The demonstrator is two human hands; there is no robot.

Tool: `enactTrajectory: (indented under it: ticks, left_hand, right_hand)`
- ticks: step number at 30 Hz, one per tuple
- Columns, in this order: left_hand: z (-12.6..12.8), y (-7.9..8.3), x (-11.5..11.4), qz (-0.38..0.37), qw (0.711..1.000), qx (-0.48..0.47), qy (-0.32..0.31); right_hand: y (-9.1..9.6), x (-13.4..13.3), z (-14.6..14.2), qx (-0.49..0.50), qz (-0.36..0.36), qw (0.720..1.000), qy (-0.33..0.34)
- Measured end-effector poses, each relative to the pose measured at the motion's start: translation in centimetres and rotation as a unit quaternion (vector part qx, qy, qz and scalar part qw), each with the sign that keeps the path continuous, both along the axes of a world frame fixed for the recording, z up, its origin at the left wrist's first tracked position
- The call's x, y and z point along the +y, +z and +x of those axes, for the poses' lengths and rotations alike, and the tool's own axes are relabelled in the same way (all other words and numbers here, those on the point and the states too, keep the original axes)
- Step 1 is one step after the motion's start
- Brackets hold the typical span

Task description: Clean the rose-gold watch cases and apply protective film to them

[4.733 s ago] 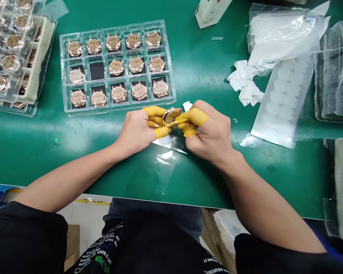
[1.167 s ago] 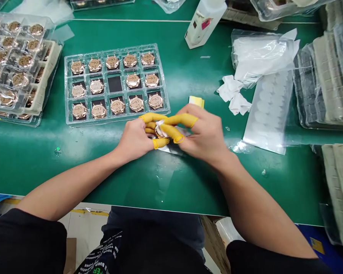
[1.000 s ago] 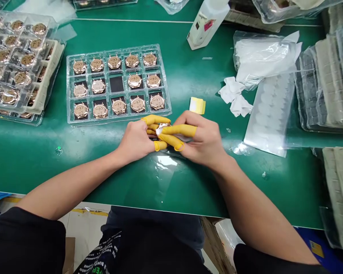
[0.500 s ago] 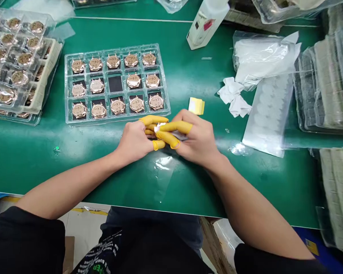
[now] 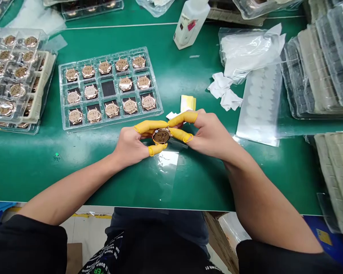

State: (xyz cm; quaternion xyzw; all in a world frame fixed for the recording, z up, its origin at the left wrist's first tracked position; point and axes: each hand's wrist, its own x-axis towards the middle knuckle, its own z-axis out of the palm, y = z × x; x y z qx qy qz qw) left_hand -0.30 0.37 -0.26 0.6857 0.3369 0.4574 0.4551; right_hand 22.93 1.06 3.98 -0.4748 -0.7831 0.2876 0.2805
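A rose-gold watch case (image 5: 161, 136) is between my hands, its engraved back facing up. My left hand (image 5: 133, 144), with yellow finger cots, grips it from the left between thumb and fingers. From the right, the thumb and index finger of my right hand (image 5: 207, 131), also in yellow cots, close on its edge. A white cloth scrap (image 5: 173, 115) shows just beyond the right index finger; whether that hand holds it cannot be made out. Behind my hands lies a clear tray (image 5: 63, 125) of watch cases, with one compartment of the middle row bare down to its black pad.
Stacked trays of watch cases (image 5: 42, 110) stand at left. A yellow-and-white folded pad (image 5: 188, 102), crumpled white wipes (image 5: 224, 91) and a white bottle (image 5: 190, 26) are beyond my hands. Empty-looking tray stacks (image 5: 308, 76) line the right. Clear film (image 5: 167, 171) lies before me.
My right hand has drawn back to the right with the white cloth no longer over the watch case, whose back is now exposed. The camera view has shifted slightly.
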Motion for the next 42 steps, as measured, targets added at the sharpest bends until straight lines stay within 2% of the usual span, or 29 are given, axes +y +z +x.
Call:
enactTrajectory:
  ticks: [3,5,12,17,19,21,24,26,34,42]
  left_hand:
    - [-0.1,0.0,0.0,0.031,0.999,0.004,-0.021]
    - [-0.1,0.1,0.1,0.023,0.999,0.002,-0.028]
    - [0.1,0.7,0.5,-0.104,0.994,-0.020,-0.014]
    - [0.3,1.2,0.5,-0.190,0.981,-0.025,0.011]
    - [0.4,1.3,0.5,-0.215,0.976,-0.026,0.026]
    - [0.5,1.3,0.5,-0.228,0.973,-0.031,0.029]
    - [0.5,1.2,0.5,-0.234,0.971,-0.045,0.027]
    - [0.5,1.1,0.5,-0.237,0.970,-0.047,0.022]
    - [0.5,0.4,0.6,-0.212,0.976,-0.049,0.011]
    - [0.6,0.7,0.5,-0.194,0.981,-0.031,0.011]
  right_hand:
    - [0.1,0.0,0.0,-0.020,0.047,0.999,0.004]
    - [-0.1,-0.1,-0.1,-0.014,0.080,0.997,-0.012]
    - [-1.9,0.0,-1.1,0.016,0.073,0.990,-0.117]
    - [-2.0,0.1,-0.8,0.104,0.129,0.970,-0.177]
    - [-2.0,-0.3,-1.3,0.168,0.101,0.965,-0.175]
    - [-2.2,-1.0,-2.2,0.219,0.027,0.961,-0.168]
    - [-2.9,-1.9,-3.6,0.251,-0.065,0.952,-0.161]
    - [-3.3,-2.3,-4.3,0.262,-0.090,0.947,-0.161]
    - [-3.4,-2.6,-4.6,0.237,-0.073,0.953,-0.172]
    - [-3.7,-2.9,-4.8,0.209,-0.054,0.959,-0.182]
